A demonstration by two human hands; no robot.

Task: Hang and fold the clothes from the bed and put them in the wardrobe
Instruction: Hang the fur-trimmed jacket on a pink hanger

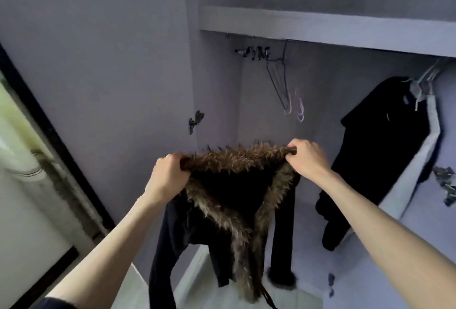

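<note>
Dim overall, cool violet cast over the wardrobe (222,91) interior. Brightest area is far left — a washed-out greenish-white strip (14,150), overexposed, no detail. Light seems to come from that side; wardrobe back and under the shelf (320,27) sit in soft shadow. Dark jacket (222,222) is nearly pure black, folds lost. Wide-angle bend at edges — straight lines lean and curve. Soft focus, some motion blur lower right, compression smear.

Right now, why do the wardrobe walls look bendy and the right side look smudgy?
Head view: the wide lens bends the shelf and walls near the edges; the metal clips at right are smeared by motion blur; the hands holding the fur-collared jacket look sharper.
</note>
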